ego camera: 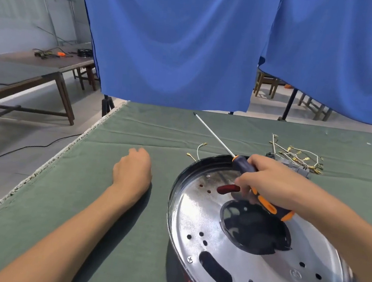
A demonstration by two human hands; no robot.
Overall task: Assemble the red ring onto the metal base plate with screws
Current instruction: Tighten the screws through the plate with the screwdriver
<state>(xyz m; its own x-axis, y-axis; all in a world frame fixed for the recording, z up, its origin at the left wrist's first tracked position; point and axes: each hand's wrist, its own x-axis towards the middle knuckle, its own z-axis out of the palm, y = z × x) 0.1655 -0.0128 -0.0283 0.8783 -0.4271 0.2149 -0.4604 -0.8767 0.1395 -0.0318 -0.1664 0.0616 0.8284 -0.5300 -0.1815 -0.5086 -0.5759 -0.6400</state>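
the right hand (265, 182) has its fingers curled round the dark and orange handle of a screwdriver (245, 166), whose long thin shaft points up and away over the green tabletop (135, 136). the same hand's fingertips seem to pinch one end of a curved red ring (227, 188), most of it hidden under the hand. the ring sits just above the shiny metal base plate (195, 221), beside its large dark central opening. a single screw (190, 259) sits at the plate's near left rim. the left hand (133, 172) rests on the cloth well to the left of the plate, loosely curled and holding nothing. a tangle of wires (297, 157) lies beyond the right hand.
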